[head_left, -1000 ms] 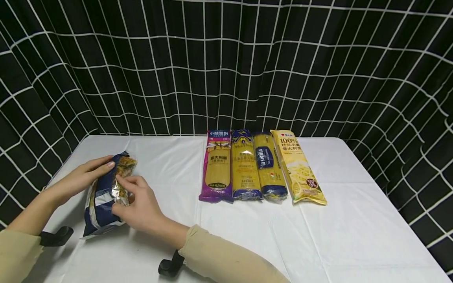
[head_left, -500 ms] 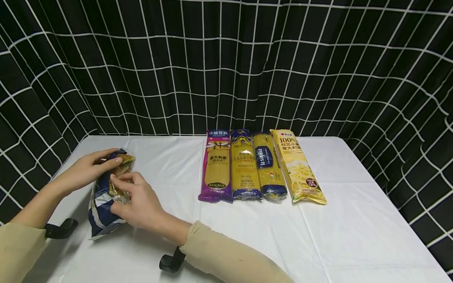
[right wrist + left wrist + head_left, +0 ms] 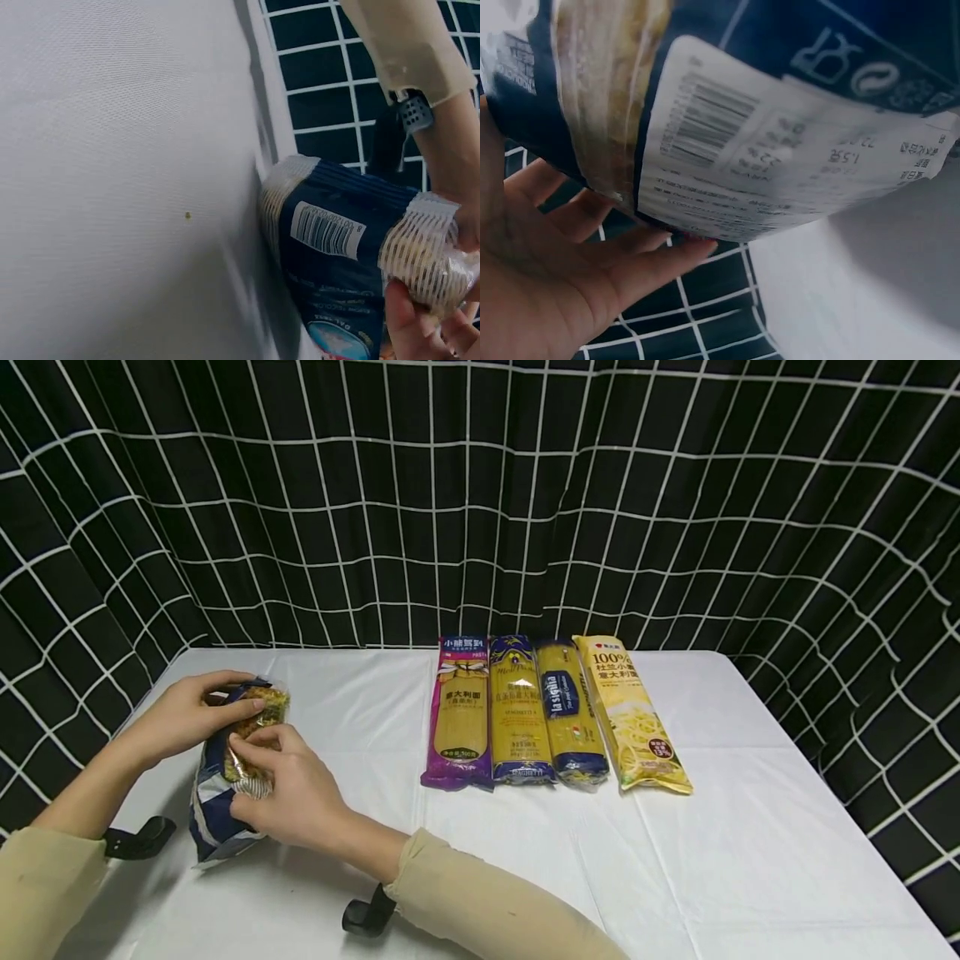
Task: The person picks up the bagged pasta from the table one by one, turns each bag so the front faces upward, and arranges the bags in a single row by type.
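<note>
At the table's left side a navy bag of pasta (image 3: 217, 817) stands tilted, with multicoloured pieces showing through its clear part. My left hand (image 3: 180, 717) holds its upper left side, thumb on the front and fingers around the far edge. In the left wrist view, a barcode label on the bag (image 3: 727, 142) faces the camera above the hand (image 3: 570, 262). My right hand (image 3: 296, 789) pinches the bag's near right side between thumb and fingers. The right wrist view shows fingertips (image 3: 405, 319) against the striped clear film; part of that hand is outside the view.
Right of centre, several spaghetti packs lie in a row: a purple one (image 3: 459, 718), a yellow-and-blue one (image 3: 521, 714), one with a navy label (image 3: 572, 714) and a pale yellow one (image 3: 633, 718). A white cloth (image 3: 525, 868) covers the table. Black gridded curtain (image 3: 480, 502) surrounds it.
The bag has shifted slightly right and turned, so more of its clear part shows. My left hand has moved right and a little farther away with it; the right hand stays nearly in place.
</note>
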A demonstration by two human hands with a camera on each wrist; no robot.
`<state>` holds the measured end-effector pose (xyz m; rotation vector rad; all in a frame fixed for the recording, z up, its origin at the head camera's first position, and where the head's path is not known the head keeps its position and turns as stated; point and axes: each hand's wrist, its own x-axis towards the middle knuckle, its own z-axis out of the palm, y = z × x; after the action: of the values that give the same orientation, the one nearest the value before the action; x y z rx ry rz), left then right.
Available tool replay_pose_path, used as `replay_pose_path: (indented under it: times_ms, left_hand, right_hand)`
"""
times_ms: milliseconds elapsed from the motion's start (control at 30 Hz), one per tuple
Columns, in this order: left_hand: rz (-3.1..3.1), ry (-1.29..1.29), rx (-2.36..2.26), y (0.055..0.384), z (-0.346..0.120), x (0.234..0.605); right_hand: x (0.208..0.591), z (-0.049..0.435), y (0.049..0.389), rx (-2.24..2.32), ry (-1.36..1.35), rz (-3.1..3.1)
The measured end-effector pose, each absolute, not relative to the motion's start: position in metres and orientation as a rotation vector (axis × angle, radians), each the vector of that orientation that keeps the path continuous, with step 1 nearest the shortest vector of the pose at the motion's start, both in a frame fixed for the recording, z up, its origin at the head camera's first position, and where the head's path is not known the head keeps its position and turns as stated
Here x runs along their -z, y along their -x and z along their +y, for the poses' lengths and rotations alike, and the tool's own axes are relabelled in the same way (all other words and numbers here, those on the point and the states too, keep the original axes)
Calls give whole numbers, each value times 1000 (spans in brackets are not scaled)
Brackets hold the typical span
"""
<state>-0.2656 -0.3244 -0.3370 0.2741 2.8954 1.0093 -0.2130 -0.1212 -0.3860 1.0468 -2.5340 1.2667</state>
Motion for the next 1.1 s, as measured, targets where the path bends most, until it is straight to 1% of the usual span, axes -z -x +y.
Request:
replay_pose_path:
  times_ms: [200, 433, 600, 867, 1100]
  left_hand:
    - [2957, -285, -1063, 263, -329, 340]
    - [2968, -202, -1176, 258, -332, 345]
    - [2971, -153, -1297, 255, -333, 351]
    - [2947, -127, -1514, 253, -327, 360]
    - [2902, -99, -1693, 260, -323, 372]
  right_hand:
    - [393, -114, 213, -1623, -1027, -2483]
    - [409, -104, 215, -2084, -941, -2219]
    - [418, -102, 219, -2199, -833, -2163]
    - [425, -103, 230, -2170, -672, -2299]
    - [426, -105, 235, -2449, -503, -2283]
